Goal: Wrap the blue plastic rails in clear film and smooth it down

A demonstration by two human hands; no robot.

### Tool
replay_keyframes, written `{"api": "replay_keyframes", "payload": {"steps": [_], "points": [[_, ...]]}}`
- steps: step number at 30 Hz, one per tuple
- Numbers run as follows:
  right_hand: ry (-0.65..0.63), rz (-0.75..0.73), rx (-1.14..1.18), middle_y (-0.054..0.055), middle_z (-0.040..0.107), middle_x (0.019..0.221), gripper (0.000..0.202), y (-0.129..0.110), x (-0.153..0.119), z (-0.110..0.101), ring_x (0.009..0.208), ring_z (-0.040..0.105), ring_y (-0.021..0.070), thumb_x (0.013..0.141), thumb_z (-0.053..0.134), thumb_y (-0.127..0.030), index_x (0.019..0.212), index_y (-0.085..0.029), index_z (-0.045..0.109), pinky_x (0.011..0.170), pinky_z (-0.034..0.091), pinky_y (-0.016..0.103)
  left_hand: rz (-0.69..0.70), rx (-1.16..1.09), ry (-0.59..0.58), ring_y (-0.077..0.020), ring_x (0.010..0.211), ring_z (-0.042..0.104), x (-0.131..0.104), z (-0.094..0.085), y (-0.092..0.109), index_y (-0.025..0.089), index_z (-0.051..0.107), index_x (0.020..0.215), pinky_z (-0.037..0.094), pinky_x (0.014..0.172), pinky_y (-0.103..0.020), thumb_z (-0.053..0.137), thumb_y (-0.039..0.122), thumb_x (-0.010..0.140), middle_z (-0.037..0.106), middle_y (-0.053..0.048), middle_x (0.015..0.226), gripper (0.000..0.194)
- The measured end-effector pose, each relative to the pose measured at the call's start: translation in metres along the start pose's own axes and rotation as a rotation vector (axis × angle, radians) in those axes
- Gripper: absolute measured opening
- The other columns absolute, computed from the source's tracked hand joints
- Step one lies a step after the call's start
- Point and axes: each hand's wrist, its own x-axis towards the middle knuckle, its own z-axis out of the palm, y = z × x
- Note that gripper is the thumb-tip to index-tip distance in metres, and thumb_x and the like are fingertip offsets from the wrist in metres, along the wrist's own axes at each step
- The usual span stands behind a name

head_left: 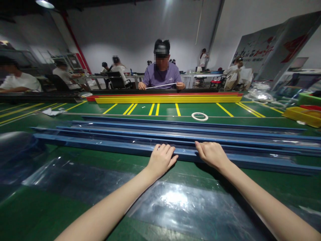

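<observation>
Several long blue strips (120, 147) lie side by side across the green table, running left to right. My left hand (162, 158) is curled over the front blue strip near its middle, with the fingers over the top edge and the thumb to the right. A short way to the right, my right hand (212, 154) grips the same strip, its fingers bent over the edge. Clear plastic film (173, 204) lies flat on the table beneath my forearms.
Beyond the strips are a white tape ring (200, 116) and long yellow strips (165, 100). Across the table a person (162, 73) holds a thin white strip. Yellow trays (304, 115) stand at the right. A crumpled white piece (52, 112) lies at the left.
</observation>
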Motion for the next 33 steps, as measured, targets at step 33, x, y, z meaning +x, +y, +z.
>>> {"api": "replay_keyframes", "payload": {"steps": [33], "points": [[0.029,0.226,-0.065,0.007,0.061,0.054,0.051,0.068,-0.035,0.005,0.050,0.053,0.0156,0.083,0.025,-0.040,0.049,-0.018,0.057,0.047,0.023,0.025,0.030,0.052,-0.050,-0.0174,0.073,0.048,0.002,-0.002,0.001,0.016,0.054,0.087,0.031,0.066,-0.030,0.040,0.035,0.086,0.056,-0.003,0.076,0.023]]}}
